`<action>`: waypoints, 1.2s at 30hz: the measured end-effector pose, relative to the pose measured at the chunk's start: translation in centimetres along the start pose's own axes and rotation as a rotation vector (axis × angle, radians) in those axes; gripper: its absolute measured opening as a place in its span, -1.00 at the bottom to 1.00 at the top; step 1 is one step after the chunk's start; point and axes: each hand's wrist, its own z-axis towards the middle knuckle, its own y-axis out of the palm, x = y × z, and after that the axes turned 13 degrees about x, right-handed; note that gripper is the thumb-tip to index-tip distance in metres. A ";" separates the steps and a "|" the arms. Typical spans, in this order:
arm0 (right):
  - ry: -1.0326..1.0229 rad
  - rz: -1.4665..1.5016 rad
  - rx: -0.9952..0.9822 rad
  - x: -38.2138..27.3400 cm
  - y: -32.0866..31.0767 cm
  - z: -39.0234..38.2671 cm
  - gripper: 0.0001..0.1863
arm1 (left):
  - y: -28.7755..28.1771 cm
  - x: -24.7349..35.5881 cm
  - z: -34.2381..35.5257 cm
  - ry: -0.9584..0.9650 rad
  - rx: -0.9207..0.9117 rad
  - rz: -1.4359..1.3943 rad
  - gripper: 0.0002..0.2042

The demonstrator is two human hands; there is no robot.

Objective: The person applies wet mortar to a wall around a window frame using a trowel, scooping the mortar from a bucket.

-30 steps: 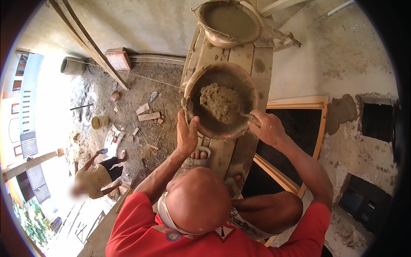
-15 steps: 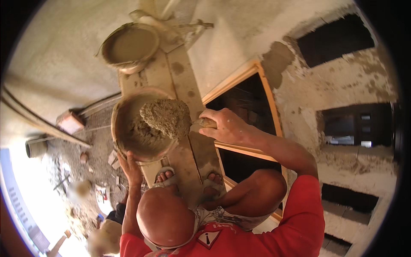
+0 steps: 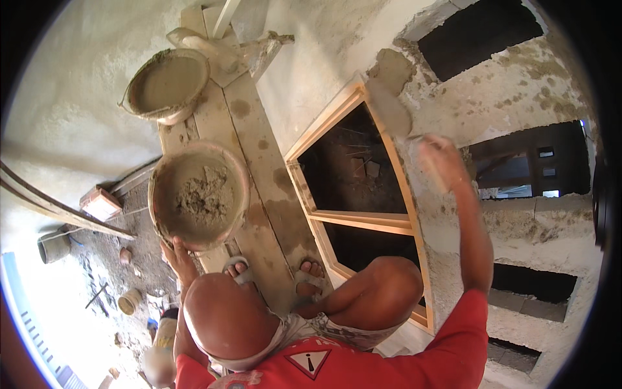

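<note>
My right hand (image 3: pixel 444 159), smeared by motion, is closed on a trowel by the wall. The blade (image 3: pixel 391 111) is blurred against the plaster, above the corner of a wooden window frame (image 3: pixel 359 219). A round basin (image 3: pixel 166 194) stands on the planks to the left, with a clump of wet mortar (image 3: pixel 206 194) inside. My left hand (image 3: pixel 181 260) grips the near rim of this basin, its fingertips over the edge and part of the hand hidden behind my knee.
A bucket (image 3: pixel 173 118) of smooth grey mix stands farther along the planks (image 3: pixel 275 223), where my sandalled feet rest. Rough wall openings (image 3: pixel 483 35) lie to the right. Below left are the rubble-strewn ground, a brick-like block (image 3: pixel 100 203), buckets (image 3: pixel 129 301) and another person (image 3: pixel 165 337).
My right hand has swung the trowel from above the basin rightward to the wall. The mortar heaped on its blade is no longer distinguishable. My left hand stays at the rim.
</note>
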 end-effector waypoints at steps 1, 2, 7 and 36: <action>0.027 -0.101 0.218 1.8 -2.1 1.0 -0.60 | 0.6 0.6 -0.5 -0.115 -0.072 -0.056 -0.32; -0.010 -0.111 0.356 2.1 -5.2 1.8 -0.58 | 1.1 0.1 -0.3 -0.104 -0.043 -0.048 -0.32; -0.120 -0.108 0.410 -2.4 -11.3 -0.8 -0.48 | 2.2 0.6 -1.2 -0.104 0.070 -0.083 -0.37; -0.987 -0.403 -0.708 -12.4 31.4 -8.9 -0.71 | 4.3 9.2 -3.2 0.081 -0.127 0.074 -0.49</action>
